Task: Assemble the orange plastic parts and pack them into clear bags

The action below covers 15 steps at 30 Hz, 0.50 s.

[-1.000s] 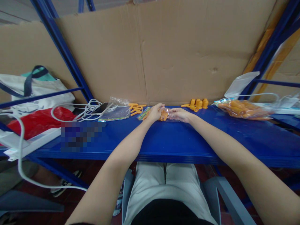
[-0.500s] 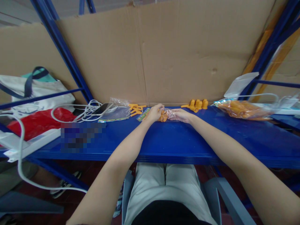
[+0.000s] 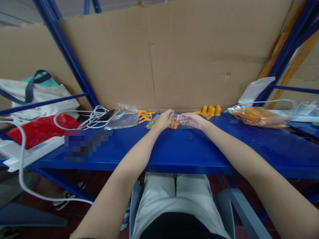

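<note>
Both my hands meet at the back of the blue shelf. My left hand is closed on the left end of a small clear plastic bag with orange plastic pieces inside. My right hand grips the bag's right end, fingers curled over it. Loose orange pegs lie just left of my left hand. A row of orange cone-shaped pieces stands just right of my right hand, against the cardboard wall.
A phone and coiled white cable lie at the left, beside flat clear bags. A red bag and a canvas tote sit further left. A large bag of orange parts lies at the right.
My right hand has shifted slightly up and back with the bag's right end. The bag is stretched a little flatter between my hands. My left hand has barely moved.
</note>
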Each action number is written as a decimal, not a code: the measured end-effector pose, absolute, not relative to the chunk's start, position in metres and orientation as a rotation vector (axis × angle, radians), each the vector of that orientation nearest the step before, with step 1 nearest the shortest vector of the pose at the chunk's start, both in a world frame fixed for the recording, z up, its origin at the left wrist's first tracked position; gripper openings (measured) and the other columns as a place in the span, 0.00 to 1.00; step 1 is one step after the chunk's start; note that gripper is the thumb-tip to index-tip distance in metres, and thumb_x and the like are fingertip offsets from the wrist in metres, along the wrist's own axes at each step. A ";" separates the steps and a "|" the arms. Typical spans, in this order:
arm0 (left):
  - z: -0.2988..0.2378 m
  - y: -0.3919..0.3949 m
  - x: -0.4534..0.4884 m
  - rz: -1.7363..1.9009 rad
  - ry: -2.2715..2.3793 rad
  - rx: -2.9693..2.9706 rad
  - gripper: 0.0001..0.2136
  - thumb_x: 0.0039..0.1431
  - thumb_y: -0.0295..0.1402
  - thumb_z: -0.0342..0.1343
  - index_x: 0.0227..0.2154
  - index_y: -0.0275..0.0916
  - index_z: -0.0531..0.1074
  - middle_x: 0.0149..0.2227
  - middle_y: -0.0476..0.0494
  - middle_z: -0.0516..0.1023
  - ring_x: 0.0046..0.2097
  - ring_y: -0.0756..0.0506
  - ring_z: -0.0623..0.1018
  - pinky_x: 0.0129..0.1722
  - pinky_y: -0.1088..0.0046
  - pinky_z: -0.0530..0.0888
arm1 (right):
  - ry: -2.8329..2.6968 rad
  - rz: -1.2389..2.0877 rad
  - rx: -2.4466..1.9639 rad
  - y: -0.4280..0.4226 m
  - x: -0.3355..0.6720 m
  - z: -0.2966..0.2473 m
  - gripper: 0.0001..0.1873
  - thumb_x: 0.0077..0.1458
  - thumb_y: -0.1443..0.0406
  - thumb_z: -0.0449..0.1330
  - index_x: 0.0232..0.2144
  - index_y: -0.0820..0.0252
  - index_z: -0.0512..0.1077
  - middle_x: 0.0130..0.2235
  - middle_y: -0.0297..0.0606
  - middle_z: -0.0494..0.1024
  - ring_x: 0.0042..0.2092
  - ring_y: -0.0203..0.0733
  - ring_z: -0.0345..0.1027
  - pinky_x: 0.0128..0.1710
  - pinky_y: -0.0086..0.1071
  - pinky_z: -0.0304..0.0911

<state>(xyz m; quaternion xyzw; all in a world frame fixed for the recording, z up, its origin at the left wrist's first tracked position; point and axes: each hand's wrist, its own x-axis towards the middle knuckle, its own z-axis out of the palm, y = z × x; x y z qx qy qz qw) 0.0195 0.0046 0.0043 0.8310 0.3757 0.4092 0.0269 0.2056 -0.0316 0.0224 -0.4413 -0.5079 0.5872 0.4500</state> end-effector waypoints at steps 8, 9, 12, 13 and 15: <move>-0.003 0.012 0.016 1.173 1.314 2.475 0.19 0.67 0.37 0.42 0.57 0.34 0.61 0.60 0.31 0.68 0.62 0.40 0.68 0.61 0.61 0.63 | -1.285 1.134 -0.938 -0.030 0.198 0.021 0.06 0.53 0.71 0.60 0.26 0.61 0.76 0.48 0.43 0.80 0.55 0.42 0.68 0.54 0.32 0.62; -0.005 0.014 0.016 1.145 1.323 2.472 0.20 0.68 0.38 0.42 0.58 0.34 0.61 0.61 0.32 0.67 0.63 0.40 0.67 0.62 0.60 0.62 | -1.295 1.110 -0.931 -0.030 0.198 0.021 0.07 0.52 0.71 0.60 0.25 0.60 0.76 0.50 0.42 0.79 0.57 0.42 0.67 0.55 0.32 0.61; -0.011 0.020 0.016 1.072 1.341 2.485 0.22 0.68 0.41 0.41 0.60 0.36 0.59 0.63 0.32 0.64 0.65 0.40 0.64 0.64 0.59 0.58 | -1.286 1.114 -0.948 -0.028 0.201 0.019 0.08 0.52 0.69 0.60 0.23 0.60 0.75 0.51 0.41 0.78 0.58 0.42 0.66 0.56 0.34 0.59; -0.012 0.020 0.017 1.059 1.346 2.489 0.23 0.68 0.41 0.40 0.60 0.36 0.59 0.64 0.32 0.64 0.65 0.40 0.63 0.64 0.58 0.58 | -1.281 1.131 -0.967 -0.027 0.202 0.019 0.08 0.53 0.67 0.60 0.22 0.59 0.75 0.50 0.42 0.79 0.57 0.42 0.66 0.56 0.35 0.59; -0.012 0.021 0.017 1.045 1.352 2.493 0.23 0.68 0.41 0.40 0.61 0.36 0.59 0.64 0.33 0.63 0.65 0.40 0.62 0.64 0.58 0.58 | -1.296 1.174 -1.017 -0.027 0.205 0.019 0.09 0.54 0.63 0.61 0.24 0.59 0.75 0.49 0.42 0.79 0.56 0.44 0.67 0.57 0.38 0.58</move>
